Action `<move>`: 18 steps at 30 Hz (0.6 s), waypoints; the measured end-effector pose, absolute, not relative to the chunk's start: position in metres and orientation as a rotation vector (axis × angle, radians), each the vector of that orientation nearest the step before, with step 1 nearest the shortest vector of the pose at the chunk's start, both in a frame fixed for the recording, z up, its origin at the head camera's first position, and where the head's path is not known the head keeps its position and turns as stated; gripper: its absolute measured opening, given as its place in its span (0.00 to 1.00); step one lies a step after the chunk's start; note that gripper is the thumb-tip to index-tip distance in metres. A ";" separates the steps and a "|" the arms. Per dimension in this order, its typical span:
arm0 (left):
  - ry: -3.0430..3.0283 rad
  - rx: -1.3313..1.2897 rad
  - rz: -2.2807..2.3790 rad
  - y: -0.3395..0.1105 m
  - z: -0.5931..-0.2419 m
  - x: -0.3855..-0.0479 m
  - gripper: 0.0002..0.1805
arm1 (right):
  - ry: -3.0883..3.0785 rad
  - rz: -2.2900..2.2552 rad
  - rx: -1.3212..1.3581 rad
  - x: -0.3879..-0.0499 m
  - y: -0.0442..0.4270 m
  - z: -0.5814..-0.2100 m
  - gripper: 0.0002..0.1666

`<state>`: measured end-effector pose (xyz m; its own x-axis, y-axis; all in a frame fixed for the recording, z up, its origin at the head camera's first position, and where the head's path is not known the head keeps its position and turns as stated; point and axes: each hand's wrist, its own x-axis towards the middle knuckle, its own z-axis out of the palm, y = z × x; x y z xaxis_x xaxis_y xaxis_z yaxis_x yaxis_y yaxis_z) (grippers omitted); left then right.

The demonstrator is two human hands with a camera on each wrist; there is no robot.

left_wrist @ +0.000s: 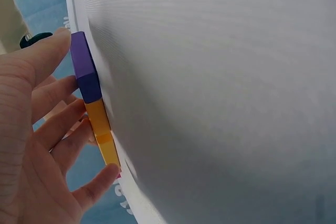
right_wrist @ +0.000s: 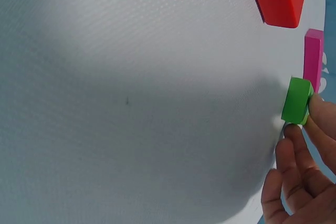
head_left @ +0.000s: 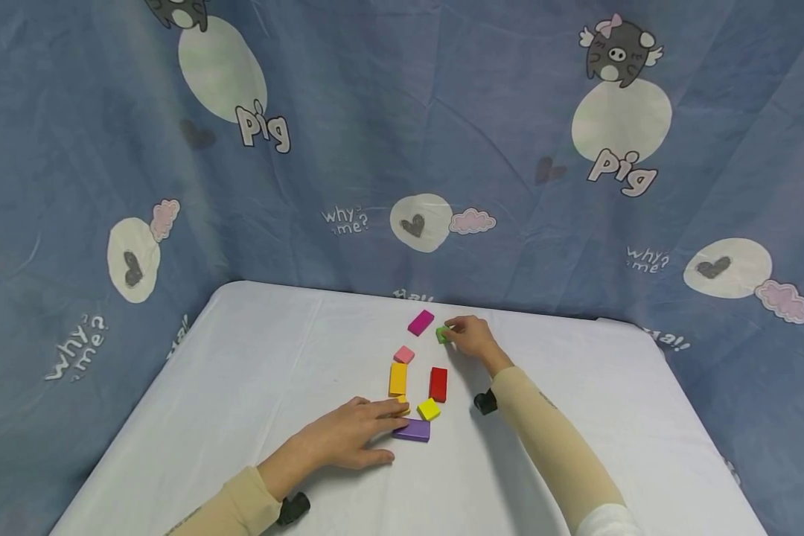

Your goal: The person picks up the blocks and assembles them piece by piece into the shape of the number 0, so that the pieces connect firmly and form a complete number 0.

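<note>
My left hand (head_left: 348,437) lies palm down at the near end of a ring of coloured blocks. Its spread fingers touch a purple block (head_left: 417,431) and a small orange block (head_left: 403,408), which they partly cover. At the far right of the ring, my right hand (head_left: 472,339) pinches a green block (head_left: 441,335) between thumb and fingertips; in the right wrist view the green block (right_wrist: 297,100) appears down at the cloth. Just left of it lies a magenta block (head_left: 420,322).
Inside the same ring are a pink block (head_left: 404,355), a long orange block (head_left: 398,380), a red block (head_left: 438,385) and a yellow block (head_left: 429,409). A white cloth (head_left: 254,357) covers the table. Behind it hangs a blue printed curtain (head_left: 348,149).
</note>
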<state>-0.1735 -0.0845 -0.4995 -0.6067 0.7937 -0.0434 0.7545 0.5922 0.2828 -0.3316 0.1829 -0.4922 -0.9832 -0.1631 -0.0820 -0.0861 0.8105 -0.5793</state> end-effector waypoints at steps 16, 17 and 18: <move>2.666 1.307 0.364 -0.084 -0.501 -0.173 0.32 | 2.782 -0.947 -0.221 -0.329 0.186 -0.495 0.19; 2.667 1.306 0.364 -0.084 -0.501 -0.173 0.32 | 2.774 -0.949 -0.214 -0.328 0.186 -0.495 0.19; 2.667 1.306 0.363 -0.084 -0.501 -0.172 0.32 | 2.767 -0.949 -0.211 -0.328 0.186 -0.495 0.19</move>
